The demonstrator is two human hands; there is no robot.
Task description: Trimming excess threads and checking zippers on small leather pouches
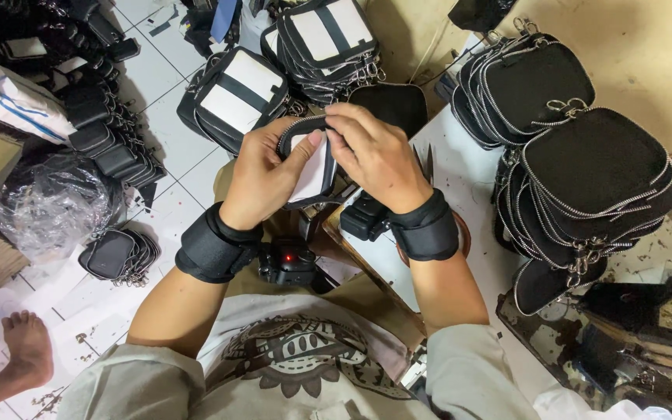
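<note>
Both my hands hold one small black zippered pouch (310, 167) with a white panel, in front of my chest. My left hand (262, 171) grips its left side, thumb pressed on the white panel. My right hand (375, 152) closes over its top right edge, fingers curled at the zipper. Each wrist wears a black band with a small black device attached.
Stacks of finished black pouches (585, 167) with silver zippers lie on the white worktable (460, 179) at right. More pouches with white panels (243, 93) are piled beyond my hands. On the tiled floor at left are further pouches (118, 253), a crumpled plastic bag (52, 202) and another person's bare foot (26, 346).
</note>
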